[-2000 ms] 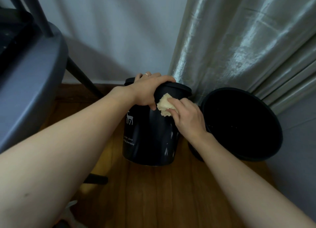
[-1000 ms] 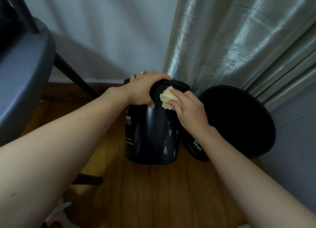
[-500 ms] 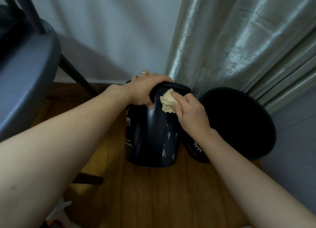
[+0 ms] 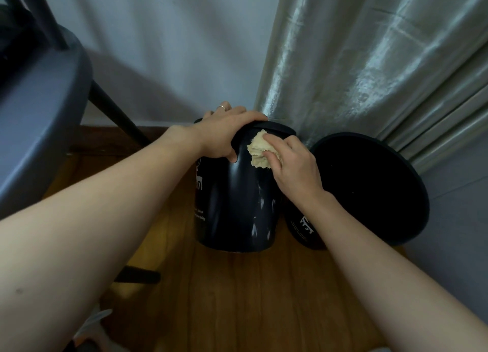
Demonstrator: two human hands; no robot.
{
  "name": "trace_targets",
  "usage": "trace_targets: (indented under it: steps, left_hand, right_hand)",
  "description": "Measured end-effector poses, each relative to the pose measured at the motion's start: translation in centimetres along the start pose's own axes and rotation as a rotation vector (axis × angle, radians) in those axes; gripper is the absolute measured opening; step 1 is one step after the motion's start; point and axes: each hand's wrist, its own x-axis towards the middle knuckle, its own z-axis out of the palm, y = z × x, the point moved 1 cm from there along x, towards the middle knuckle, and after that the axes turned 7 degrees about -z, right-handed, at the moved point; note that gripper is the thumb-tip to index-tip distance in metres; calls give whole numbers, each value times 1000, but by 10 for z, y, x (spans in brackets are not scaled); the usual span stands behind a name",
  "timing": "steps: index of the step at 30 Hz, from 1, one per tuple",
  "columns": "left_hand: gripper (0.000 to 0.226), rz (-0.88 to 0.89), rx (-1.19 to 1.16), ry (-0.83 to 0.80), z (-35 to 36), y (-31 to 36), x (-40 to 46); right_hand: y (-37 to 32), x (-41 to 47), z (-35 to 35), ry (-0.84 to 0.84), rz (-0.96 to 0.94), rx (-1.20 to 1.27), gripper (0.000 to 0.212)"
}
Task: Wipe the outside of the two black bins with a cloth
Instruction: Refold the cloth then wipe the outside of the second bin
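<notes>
**Cloth pressed to the upper wall of the nearer black bin**

The cloth (image 4: 260, 149), a crumpled pale beige wad, lies against the upper outside wall of the left black bin (image 4: 235, 206), just below its top edge. The right hand (image 4: 293, 164) holds it there, fingers curled over the wad and pinching it against the bin's side, with the forearm running down to the lower right corner of the view.

The left hand (image 4: 224, 133) grips the top of the same bin, palm over the rim and thumb down on the outer wall just to the left of the cloth; a thin ring shows on one finger. This bin stands on the wooden floor (image 4: 264, 299). Its glossy side carries a small white deer figure and lines of white print on the left, and pale smears low on the right.

The second black bin (image 4: 369, 182) stands just beside it on the right, its wide round opening turned toward the camera and its lower wall, with another white deer mark, partly hidden behind the right forearm. Whether the two bins touch cannot be told.

Behind both bins hangs a shiny silver-grey curtain (image 4: 356, 61), next to a plain white wall (image 4: 171, 48). At the left edge is the seat of a grey chair (image 4: 39, 108) with a dark leg slanting down to the floor.
</notes>
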Motion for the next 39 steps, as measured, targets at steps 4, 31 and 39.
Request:
trace_targets:
  steps: [4,31,39]
  left_hand:
    - [105,6,36,3,5,7,-2]
    - [119,12,46,34,14,5,-1]
    - [114,7,-14,16,11,5,-2]
  right_hand:
    - [3,-3,1,1,1,0,34]
    - [6,6,-7,-1,-52,-40,33]
    - [0,-18,-4,-80,-166,-25,36]
